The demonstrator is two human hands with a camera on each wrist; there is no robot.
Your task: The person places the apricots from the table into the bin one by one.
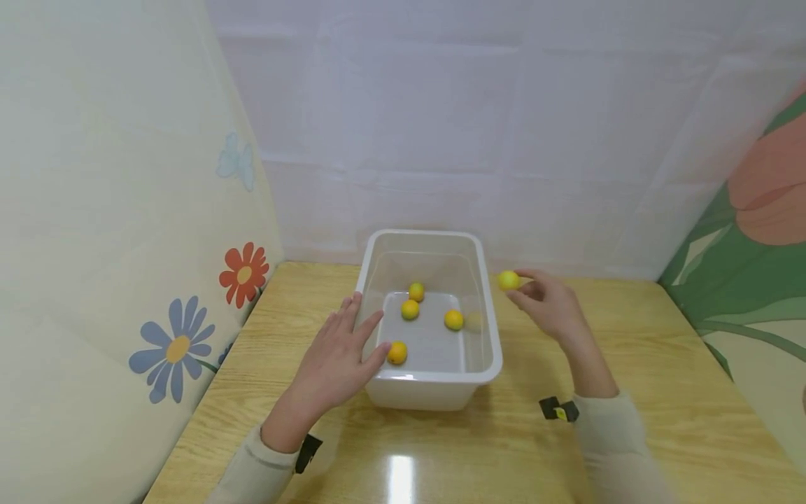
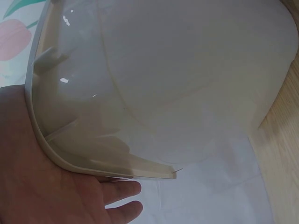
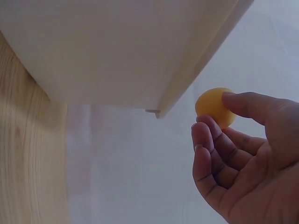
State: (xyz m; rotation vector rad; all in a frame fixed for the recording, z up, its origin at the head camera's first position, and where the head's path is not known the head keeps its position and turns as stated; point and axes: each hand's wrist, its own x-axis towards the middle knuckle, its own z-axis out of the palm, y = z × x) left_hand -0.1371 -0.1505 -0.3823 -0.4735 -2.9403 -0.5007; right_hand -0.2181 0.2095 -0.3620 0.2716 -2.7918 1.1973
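Note:
My right hand point(image 1: 550, 304) pinches a small yellow-orange tangerine point(image 1: 508, 281) between thumb and fingertips, just outside the right rim of a white plastic tub point(image 1: 422, 395). The right wrist view shows this tangerine point(image 3: 214, 107) near the tub's edge, apart from it. Over the tub's left rim lies my left hand point(image 1: 334, 353), palm down with fingers spread straight. Its palm touches the rim in the left wrist view. Several tangerines lie loose on the tub floor, one point(image 1: 453, 320) toward the right and another point(image 1: 397, 353) near my left thumb.
The tub stands on a wooden table point(image 1: 535, 448) close to a pale cloth backdrop point(image 1: 428, 140). Flower-printed panels flank the table, one on the left point(image 1: 113, 210) and one on the right point(image 1: 768, 280). Black straps point(image 1: 559, 409) hang at both wrists.

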